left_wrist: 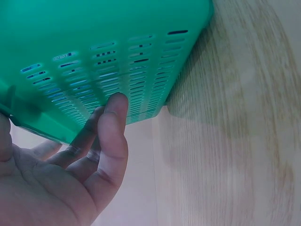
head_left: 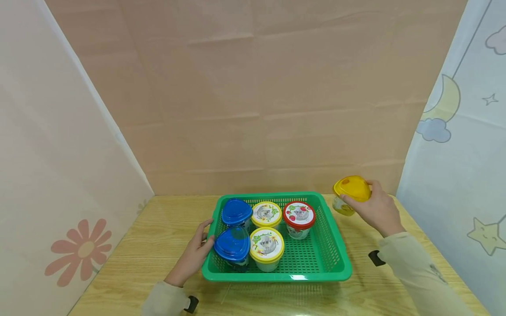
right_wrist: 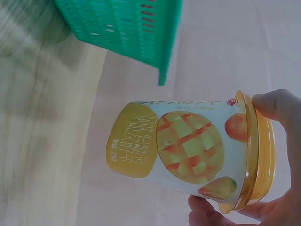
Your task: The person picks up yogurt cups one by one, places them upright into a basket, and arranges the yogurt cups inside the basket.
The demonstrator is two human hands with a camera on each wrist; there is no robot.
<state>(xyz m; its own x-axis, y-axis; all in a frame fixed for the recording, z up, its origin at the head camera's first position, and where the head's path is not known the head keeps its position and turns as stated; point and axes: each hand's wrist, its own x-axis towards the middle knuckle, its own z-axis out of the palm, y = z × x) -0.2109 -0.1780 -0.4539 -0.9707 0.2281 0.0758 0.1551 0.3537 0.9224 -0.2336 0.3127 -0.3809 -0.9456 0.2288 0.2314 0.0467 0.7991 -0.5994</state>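
Observation:
My right hand (head_left: 379,208) grips a yogurt cup (head_left: 344,205) by its translucent yellow lid, to the right of the green basket (head_left: 276,276). In the right wrist view, the cup's side shows a cut mango picture (right_wrist: 190,146), with thumb and fingers on opposite sides of the lid. At the basket's left side, my left hand (head_left: 194,253) holds the rim, its fingers (left_wrist: 113,132) curled below it by the slotted outer wall. Inside the basket stand two blue-lidded cups (head_left: 236,212), two round yellow-lidded cups (head_left: 266,245) and one red-lidded cup (head_left: 299,215).
The basket stands on a wood-grain table (head_left: 130,263). Behind the table rises a creased tan backdrop (head_left: 257,109). Pale patterned sheets flank it, with a flower (head_left: 84,250) on the left and a moon (head_left: 448,98) on the right.

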